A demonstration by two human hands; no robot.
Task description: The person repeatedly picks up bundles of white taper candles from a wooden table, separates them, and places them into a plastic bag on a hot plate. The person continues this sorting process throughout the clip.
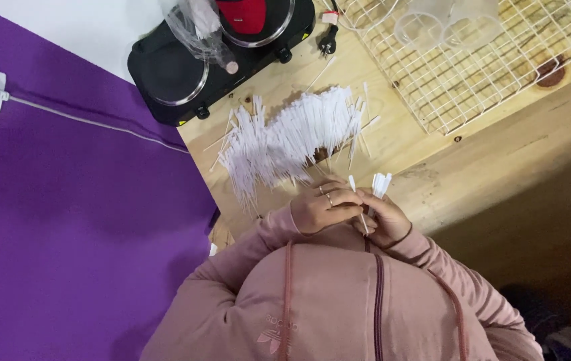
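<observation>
Wooden tabletop [473,167] carrying large unsorted stick pile [292,137]; right hand [384,217] gripping small bundle [380,184], left hand [325,204] apparently pinching single stick [352,184].

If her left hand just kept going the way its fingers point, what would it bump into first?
The left hand points across toward the right hand, which holds a few white sticks. It would meet that hand and its sticks first; they look almost touching, though depth is unclear.
</observation>
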